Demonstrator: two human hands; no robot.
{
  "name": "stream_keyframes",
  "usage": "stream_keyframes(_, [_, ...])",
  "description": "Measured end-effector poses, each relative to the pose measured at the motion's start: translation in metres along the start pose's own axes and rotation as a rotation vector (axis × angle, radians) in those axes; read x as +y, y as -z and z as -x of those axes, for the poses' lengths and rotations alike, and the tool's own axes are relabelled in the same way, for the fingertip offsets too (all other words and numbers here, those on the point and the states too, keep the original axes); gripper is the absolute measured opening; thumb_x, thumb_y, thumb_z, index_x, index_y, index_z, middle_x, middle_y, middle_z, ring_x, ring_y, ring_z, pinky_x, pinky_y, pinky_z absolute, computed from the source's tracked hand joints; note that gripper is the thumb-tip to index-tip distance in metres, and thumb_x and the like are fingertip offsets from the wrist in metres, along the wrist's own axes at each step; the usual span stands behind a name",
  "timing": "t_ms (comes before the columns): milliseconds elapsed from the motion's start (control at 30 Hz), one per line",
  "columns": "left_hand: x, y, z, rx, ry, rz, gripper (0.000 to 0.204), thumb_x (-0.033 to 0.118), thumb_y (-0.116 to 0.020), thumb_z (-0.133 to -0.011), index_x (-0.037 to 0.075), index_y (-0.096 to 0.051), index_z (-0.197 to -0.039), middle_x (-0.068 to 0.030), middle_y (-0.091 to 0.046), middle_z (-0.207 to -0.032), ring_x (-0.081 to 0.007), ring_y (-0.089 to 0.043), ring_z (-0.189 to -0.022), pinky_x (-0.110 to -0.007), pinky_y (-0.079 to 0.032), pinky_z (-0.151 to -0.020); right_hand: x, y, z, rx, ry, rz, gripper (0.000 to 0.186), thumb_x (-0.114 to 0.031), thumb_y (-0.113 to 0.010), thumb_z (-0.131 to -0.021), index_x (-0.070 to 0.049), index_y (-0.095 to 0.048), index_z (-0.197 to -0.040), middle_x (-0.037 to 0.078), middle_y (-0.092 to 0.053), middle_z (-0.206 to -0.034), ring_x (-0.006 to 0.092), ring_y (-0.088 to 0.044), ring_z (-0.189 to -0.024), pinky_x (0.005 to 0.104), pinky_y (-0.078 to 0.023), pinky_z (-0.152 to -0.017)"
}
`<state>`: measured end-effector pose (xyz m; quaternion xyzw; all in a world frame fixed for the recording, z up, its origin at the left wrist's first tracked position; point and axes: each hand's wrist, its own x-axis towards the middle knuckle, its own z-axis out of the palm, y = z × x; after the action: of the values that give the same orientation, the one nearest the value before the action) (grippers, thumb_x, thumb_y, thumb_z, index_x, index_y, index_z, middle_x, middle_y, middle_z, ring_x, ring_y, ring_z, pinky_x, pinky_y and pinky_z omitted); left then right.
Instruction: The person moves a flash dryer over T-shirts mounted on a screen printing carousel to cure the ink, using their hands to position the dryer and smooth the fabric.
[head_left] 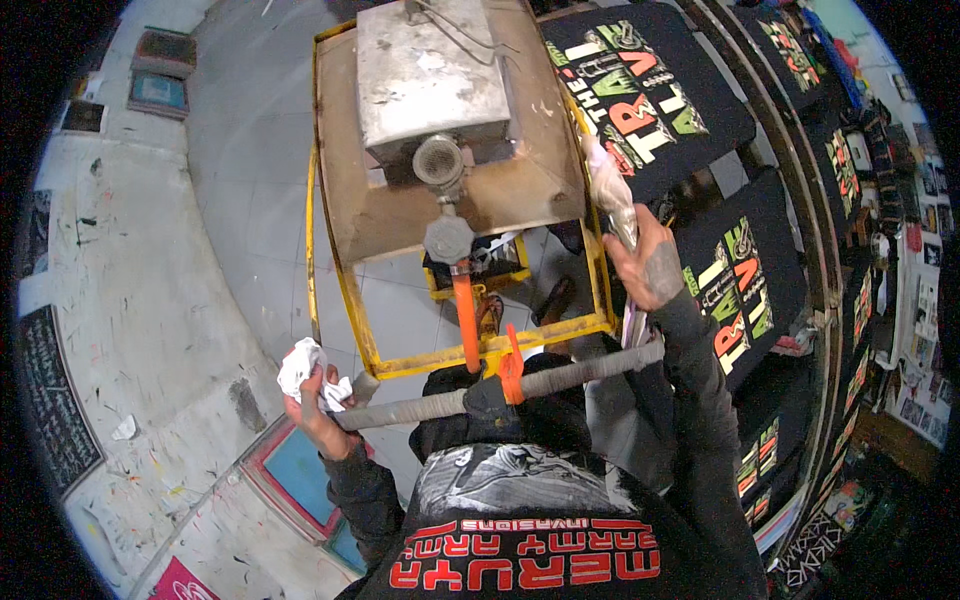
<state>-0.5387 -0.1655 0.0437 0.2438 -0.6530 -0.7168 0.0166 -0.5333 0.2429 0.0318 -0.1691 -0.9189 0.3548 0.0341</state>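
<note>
My left hand [325, 408] grips a crumpled white cloth [306, 368] at the left end of a grey wrapped handlebar [400, 408]. My right hand [645, 258] is closed on a pale, glossy, crumpled bundle [610, 185] beside the yellow metal frame [450, 357]. The frame surrounds a metal box [430, 70] on a tan plate [360, 210]. A grey fitting [448, 240] with an orange hose [466, 320] runs from the box toward the handlebar, where an orange strap [510, 375] is tied.
Black printed shirts [730, 300] lie on boards in rows along the right. A long pale worktop [150, 300] with coloured framed screens [295, 475] and a dark board [55, 400] runs along the left. The tiled floor [245, 190] lies between. A foot [555, 300] shows below the frame.
</note>
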Motion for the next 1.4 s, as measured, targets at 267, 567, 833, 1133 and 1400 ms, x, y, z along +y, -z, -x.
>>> stream_keyframes(267, [0.002, -0.047, -0.033, 0.231, -0.114, 0.279, 0.034, 0.024, -0.053, -0.081, 0.000, -0.054, -0.106, -0.0091, -0.058, -0.077, -0.0152, -0.058, -0.062, -0.024, -0.041, -0.042, 0.007, -0.006, -0.066, 0.033, 0.057, 0.092, 0.037, -0.018, -0.066, -0.076, 0.006, -0.058, -0.103, 0.026, -0.064, -0.089, 0.0381, -0.063, -0.085, 0.0421, -0.049, -0.077])
stream_keyframes(567, [-0.008, -0.063, -0.111, 0.034, -0.155, 0.286, 0.043, 0.032, -0.056, -0.081, 0.002, -0.057, -0.111, -0.0091, -0.062, -0.097, -0.0200, -0.064, -0.081, -0.029, -0.051, -0.052, -0.011, -0.002, -0.123, -0.074, -0.108, -0.103, 0.038, -0.023, -0.067, -0.074, 0.004, -0.062, -0.100, 0.022, -0.067, -0.087, 0.0331, -0.065, -0.080, 0.0407, -0.050, -0.073])
stream_keyframes(833, [0.031, -0.107, -0.195, -0.245, -0.274, 0.297, 0.032, 0.018, -0.052, -0.084, -0.003, -0.058, -0.109, -0.0097, -0.060, -0.085, -0.0180, -0.060, -0.068, -0.028, -0.050, -0.053, 0.025, -0.021, -0.176, 0.050, -0.065, -0.079, 0.048, -0.031, -0.068, -0.068, 0.004, -0.065, -0.099, 0.025, -0.066, -0.088, 0.0361, -0.064, -0.086, 0.0417, -0.049, -0.078])
stream_keyframes(1133, [0.071, -0.148, -0.297, -0.325, -0.271, 0.169, 0.028, 0.022, -0.054, -0.083, -0.002, -0.058, -0.096, -0.0097, -0.059, -0.078, -0.0180, -0.060, -0.064, -0.031, -0.051, -0.058, -0.008, -0.045, -0.222, 0.206, -0.118, -0.077, 0.041, -0.026, -0.067, -0.069, 0.006, -0.063, -0.095, 0.022, -0.067, -0.086, 0.0325, -0.063, -0.083, 0.0379, -0.047, -0.076])
stream_keyframes(1400, [0.099, -0.196, -0.377, -0.430, -0.277, 0.094, 0.034, 0.030, -0.055, -0.085, -0.002, -0.060, -0.098, -0.0100, -0.061, -0.079, -0.0160, -0.061, -0.068, -0.030, -0.051, -0.058, -0.019, -0.051, -0.277, 0.209, -0.229, -0.185, 0.045, -0.025, -0.064, -0.068, 0.009, -0.060, -0.098, 0.023, -0.066, -0.086, 0.0317, -0.064, -0.080, 0.0375, -0.048, -0.075])
